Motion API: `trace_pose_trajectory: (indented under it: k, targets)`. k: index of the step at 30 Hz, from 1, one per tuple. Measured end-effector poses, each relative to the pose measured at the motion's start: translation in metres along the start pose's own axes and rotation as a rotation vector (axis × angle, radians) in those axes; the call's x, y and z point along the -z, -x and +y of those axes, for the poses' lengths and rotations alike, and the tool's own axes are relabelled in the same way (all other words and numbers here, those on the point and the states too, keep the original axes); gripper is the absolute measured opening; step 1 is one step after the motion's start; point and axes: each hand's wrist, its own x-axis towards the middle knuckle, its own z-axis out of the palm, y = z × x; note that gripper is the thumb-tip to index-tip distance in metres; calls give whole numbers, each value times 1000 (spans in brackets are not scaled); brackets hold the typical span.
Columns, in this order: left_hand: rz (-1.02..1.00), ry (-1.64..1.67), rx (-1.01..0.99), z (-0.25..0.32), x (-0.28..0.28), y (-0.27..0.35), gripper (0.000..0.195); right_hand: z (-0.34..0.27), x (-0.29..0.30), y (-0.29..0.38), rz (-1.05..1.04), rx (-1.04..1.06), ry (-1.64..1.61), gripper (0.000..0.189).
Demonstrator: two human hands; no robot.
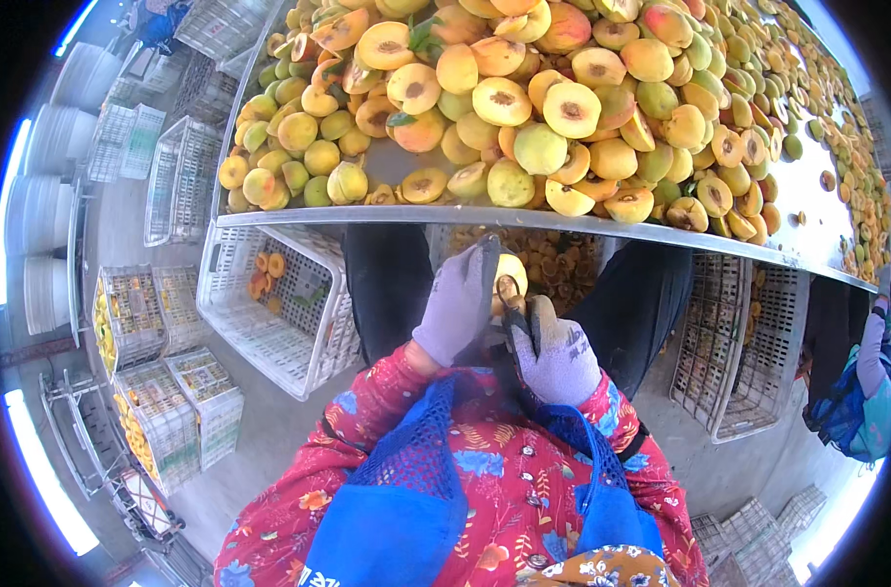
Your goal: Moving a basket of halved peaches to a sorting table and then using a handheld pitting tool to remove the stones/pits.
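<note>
My left hand, in a pale purple knit glove with a dark fingertip area, holds a cut yellow peach over my lap. In my right hand, gloved alike, is a slim dark-handled tool with a looped metal end, probably a pitting knife; its end is against the peach's cut face. The fingers of both hands partly cover the fruit and tool. Just beyond, a steel-edged table bears a heap of whole and halved peaches, many halves with stones or brown hollows showing.
Between my knees sits a crate of peach pieces. A white plastic crate with a few pieces stands left, and another crate right. Filled crates are stacked farther left. A co-worker is at the far right.
</note>
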Motion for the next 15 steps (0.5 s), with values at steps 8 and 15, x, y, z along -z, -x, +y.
trace_pose_trajectory:
  k: [8, 15]
  targets:
    - [9, 659, 150, 10, 20, -4, 45, -15, -3, 15, 114, -48, -37, 23]
    - [-53, 443, 53, 20, 18, -4, 49, -3, -14, 20, 179, -8, -79, 25]
